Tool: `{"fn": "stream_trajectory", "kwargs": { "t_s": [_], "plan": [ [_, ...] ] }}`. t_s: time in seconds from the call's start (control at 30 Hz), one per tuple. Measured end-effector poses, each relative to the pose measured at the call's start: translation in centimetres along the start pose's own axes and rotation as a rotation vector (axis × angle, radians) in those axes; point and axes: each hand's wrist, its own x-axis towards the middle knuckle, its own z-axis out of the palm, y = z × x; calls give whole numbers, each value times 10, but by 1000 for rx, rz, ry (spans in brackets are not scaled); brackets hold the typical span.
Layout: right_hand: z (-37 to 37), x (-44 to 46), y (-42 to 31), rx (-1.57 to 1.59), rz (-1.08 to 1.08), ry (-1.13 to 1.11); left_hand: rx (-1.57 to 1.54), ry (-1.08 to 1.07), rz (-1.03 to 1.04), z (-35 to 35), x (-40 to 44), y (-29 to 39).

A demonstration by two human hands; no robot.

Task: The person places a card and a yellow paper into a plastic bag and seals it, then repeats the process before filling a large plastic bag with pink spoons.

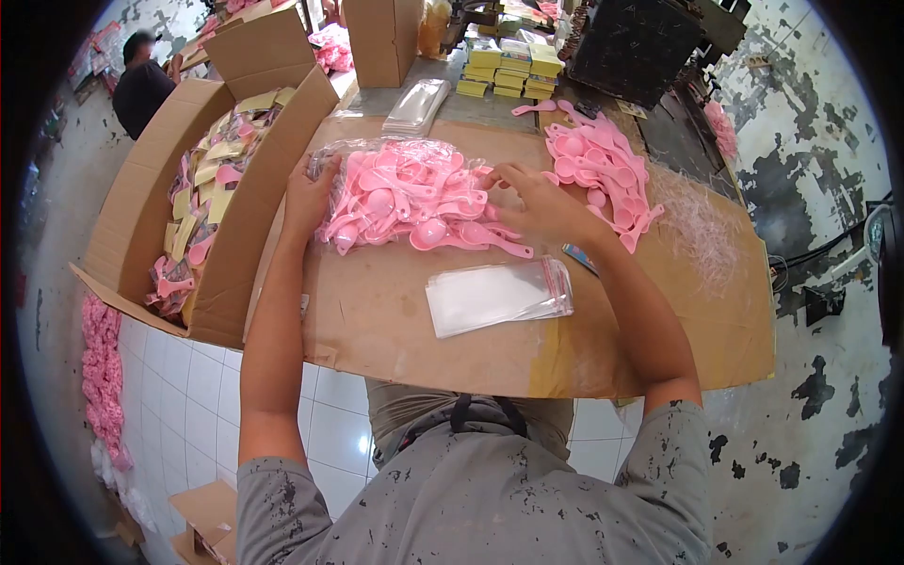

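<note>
A clear plastic bag (330,149) full of pink plastic measuring spoons (400,188) lies on the cardboard-covered table. My left hand (309,196) grips the bag's left edge between thumb and fingers. At the right end of the same pile is my right hand (541,200), its fingers bent and apart, fingertips touching the bag or the spoons there. Some spoon handles stick out along the near side. Beyond my right hand lies a loose heap of pink spoons (603,160). A stack of flat clear sleeves (494,297) rests closer to me.
An open carton (212,273) of packed spoons with yellow cards stands at left. Stacks of yellow cards (508,66), more clear sleeves (416,105) and a dark machine (636,47) are at the back. Shredded strands (702,226) lie at right. Another person (141,89) sits far left.
</note>
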Motion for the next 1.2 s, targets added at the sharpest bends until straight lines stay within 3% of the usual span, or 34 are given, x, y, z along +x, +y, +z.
{"fn": "stream_trajectory", "kwargs": {
  "t_s": [0.1, 0.3, 0.5, 0.6, 0.7, 0.8, 0.93, 1.13, 1.2],
  "plan": [
    [2, 10, 8, 87, 63, 5, -6, -1, -15, 1, 0, 1],
    [-21, 4, 12, -23, -15, 293, -10, 4, -11, 1, -1, 2],
    [-68, -39, 51, -326, 211, 67, 7, -9, -37, 0, 1, -1],
    [-35, -42, 48, -282, 3, 250, 1, -2, -1, 1, 7, -16],
    [-4, -49, 62, -493, -72, 173, -13, -14, -2, 2, 6, -15],
    [-21, -44, 88, -617, -87, 268, 3, -17, 0, -1, 2, -7],
    [-57, -39, 110, -842, -142, 237, 11, -15, -16, 0, -1, 1],
    [-71, -7, 181, -783, -201, 307, 40, -16, -8, -1, 1, -3],
    [-73, 3, 198, -768, -119, 302, 13, -27, -39, 0, -1, -1]
  ]
}}
